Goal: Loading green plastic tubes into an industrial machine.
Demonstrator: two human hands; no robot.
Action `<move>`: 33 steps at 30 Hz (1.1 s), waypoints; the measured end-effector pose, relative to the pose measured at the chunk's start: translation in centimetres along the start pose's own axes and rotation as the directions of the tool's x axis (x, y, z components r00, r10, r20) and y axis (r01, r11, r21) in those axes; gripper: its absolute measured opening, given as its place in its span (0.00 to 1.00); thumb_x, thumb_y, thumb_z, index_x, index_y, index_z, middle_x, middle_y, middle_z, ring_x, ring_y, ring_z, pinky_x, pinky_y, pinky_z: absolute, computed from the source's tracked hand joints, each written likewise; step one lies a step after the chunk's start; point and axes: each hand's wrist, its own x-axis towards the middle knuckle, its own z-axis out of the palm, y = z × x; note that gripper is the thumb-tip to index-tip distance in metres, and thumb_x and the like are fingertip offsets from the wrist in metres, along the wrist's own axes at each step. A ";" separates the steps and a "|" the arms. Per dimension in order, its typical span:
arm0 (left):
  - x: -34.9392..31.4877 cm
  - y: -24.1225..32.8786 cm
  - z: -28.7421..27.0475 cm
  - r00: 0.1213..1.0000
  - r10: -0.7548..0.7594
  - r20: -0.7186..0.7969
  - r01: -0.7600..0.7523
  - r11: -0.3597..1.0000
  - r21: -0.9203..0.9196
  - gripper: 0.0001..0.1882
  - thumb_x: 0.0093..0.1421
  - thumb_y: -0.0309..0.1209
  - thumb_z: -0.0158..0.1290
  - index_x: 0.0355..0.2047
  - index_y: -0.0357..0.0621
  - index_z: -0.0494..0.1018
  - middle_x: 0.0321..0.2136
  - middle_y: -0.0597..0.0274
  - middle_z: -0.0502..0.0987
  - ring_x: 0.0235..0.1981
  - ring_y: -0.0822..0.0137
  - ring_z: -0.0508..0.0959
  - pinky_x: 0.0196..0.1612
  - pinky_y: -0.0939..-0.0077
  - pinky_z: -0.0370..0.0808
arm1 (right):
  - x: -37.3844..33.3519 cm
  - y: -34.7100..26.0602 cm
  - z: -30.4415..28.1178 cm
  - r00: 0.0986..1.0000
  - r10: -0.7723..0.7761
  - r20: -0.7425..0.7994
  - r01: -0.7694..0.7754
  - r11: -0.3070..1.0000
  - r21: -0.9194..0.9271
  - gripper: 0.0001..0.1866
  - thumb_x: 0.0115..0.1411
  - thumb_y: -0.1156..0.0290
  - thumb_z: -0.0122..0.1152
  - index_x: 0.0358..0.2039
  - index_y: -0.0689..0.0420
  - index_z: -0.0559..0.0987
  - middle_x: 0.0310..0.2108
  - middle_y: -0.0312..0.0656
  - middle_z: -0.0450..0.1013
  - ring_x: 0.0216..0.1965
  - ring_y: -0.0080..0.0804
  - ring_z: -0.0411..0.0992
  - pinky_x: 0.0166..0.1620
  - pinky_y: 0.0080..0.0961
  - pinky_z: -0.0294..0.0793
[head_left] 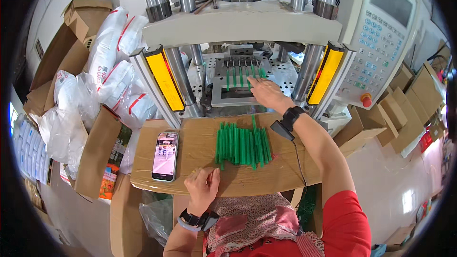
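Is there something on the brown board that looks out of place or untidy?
No spill stands out. The phone, screen lit, looks slightly out of place beside the green tubes. Their ends are uneven: one tube sticks out past the others toward the press.

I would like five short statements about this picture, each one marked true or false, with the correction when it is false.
1. The phone lies on the table, left of a pile of green tubes. True.
2. The left hand grips the phone. False: it is near the table's front edge, apart from the phone.
3. The right hand reaches into the press. True.
4. Green tubes are only on the table. False: several are also inside the press.
5. A red button sits low on the control panel, right of the press. True.
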 end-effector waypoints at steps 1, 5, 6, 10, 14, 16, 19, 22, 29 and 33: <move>0.0 0.0 0.0 1.000 -0.005 0.005 0.005 1.000 -0.020 0.08 0.51 0.23 0.57 0.19 0.41 0.69 0.11 0.60 0.63 0.11 0.65 0.63 0.16 0.72 0.57 | -0.3 0.1 0.1 1.000 -0.001 0.010 0.001 1.000 -0.003 0.21 0.60 0.68 0.46 0.53 0.60 0.64 0.48 0.51 0.68 0.50 0.48 0.66 0.53 0.38 0.65; -0.1 -0.3 -0.2 0.999 -0.026 0.044 0.027 0.999 -0.025 0.06 0.50 0.24 0.57 0.21 0.42 0.70 0.12 0.61 0.66 0.13 0.63 0.66 0.18 0.71 0.61 | -1.4 0.8 -0.4 0.999 0.009 -0.038 -0.004 0.993 0.120 0.22 0.60 0.66 0.47 0.54 0.60 0.63 0.45 0.53 0.70 0.47 0.51 0.67 0.51 0.39 0.66; -0.1 -0.3 -0.2 0.997 -0.037 0.061 0.038 0.999 -0.012 0.05 0.50 0.25 0.57 0.21 0.43 0.71 0.13 0.61 0.68 0.14 0.62 0.68 0.19 0.70 0.63 | -1.5 0.6 -0.5 1.000 -0.004 -0.022 0.006 0.994 0.111 0.21 0.60 0.66 0.47 0.53 0.60 0.63 0.44 0.52 0.70 0.46 0.50 0.68 0.50 0.40 0.67; -0.1 -0.2 -0.3 0.998 -0.031 0.055 0.031 1.000 0.002 0.06 0.50 0.25 0.58 0.21 0.43 0.71 0.13 0.61 0.68 0.14 0.62 0.68 0.19 0.70 0.63 | -2.6 -0.2 -1.0 0.998 -0.032 -0.047 0.036 0.995 0.095 0.19 0.58 0.67 0.49 0.50 0.59 0.66 0.40 0.51 0.71 0.43 0.49 0.70 0.46 0.40 0.70; 0.0 -0.2 -0.2 0.999 0.010 0.049 -0.011 1.000 0.014 0.06 0.50 0.25 0.58 0.20 0.43 0.71 0.13 0.61 0.67 0.14 0.62 0.68 0.18 0.70 0.63 | -2.9 0.4 -1.4 0.983 -0.022 -0.185 0.042 0.993 0.106 0.16 0.56 0.70 0.52 0.45 0.58 0.70 0.40 0.49 0.71 0.42 0.49 0.70 0.45 0.41 0.71; -0.1 -0.1 -0.2 0.999 -0.003 0.055 0.002 1.000 0.018 0.06 0.50 0.25 0.58 0.20 0.43 0.71 0.13 0.61 0.67 0.14 0.62 0.68 0.18 0.70 0.63 | -2.4 1.6 -1.3 0.973 0.008 -0.231 0.022 0.992 0.126 0.13 0.54 0.72 0.53 0.42 0.57 0.73 0.40 0.47 0.71 0.42 0.47 0.70 0.45 0.40 0.71; 0.1 -0.1 -0.1 0.998 -0.023 0.059 0.022 0.999 0.024 0.07 0.50 0.25 0.58 0.20 0.43 0.71 0.12 0.61 0.67 0.13 0.61 0.68 0.18 0.70 0.63 | -2.2 3.7 -0.7 0.971 -0.009 -0.240 0.031 0.996 0.089 0.12 0.53 0.74 0.53 0.39 0.57 0.74 0.40 0.46 0.70 0.43 0.46 0.69 0.46 0.39 0.71; 0.2 -0.1 0.0 0.998 -0.020 0.064 0.018 0.999 0.038 0.07 0.50 0.25 0.58 0.20 0.43 0.71 0.12 0.61 0.66 0.13 0.61 0.68 0.18 0.69 0.62 | -1.9 4.3 -0.4 0.967 -0.009 -0.254 0.026 0.998 0.063 0.11 0.52 0.76 0.53 0.38 0.57 0.75 0.41 0.44 0.70 0.44 0.44 0.69 0.46 0.37 0.71; 0.2 0.0 -0.3 0.997 -0.030 0.075 0.028 0.999 0.026 0.07 0.50 0.26 0.58 0.19 0.42 0.70 0.12 0.61 0.66 0.13 0.61 0.68 0.18 0.69 0.63 | 0.0 3.6 0.1 0.954 -0.062 -0.293 0.017 0.988 -0.155 0.10 0.48 0.80 0.54 0.34 0.56 0.75 0.37 0.43 0.70 0.43 0.42 0.69 0.43 0.35 0.72; 0.2 -0.1 -0.1 0.998 -0.028 0.061 0.029 0.999 -0.014 0.08 0.51 0.26 0.57 0.20 0.41 0.69 0.11 0.61 0.65 0.12 0.63 0.65 0.17 0.71 0.59 | 1.2 3.5 -0.3 0.970 -0.115 -0.213 0.057 0.963 -0.262 0.08 0.47 0.80 0.54 0.30 0.57 0.74 0.34 0.44 0.69 0.42 0.42 0.69 0.41 0.36 0.72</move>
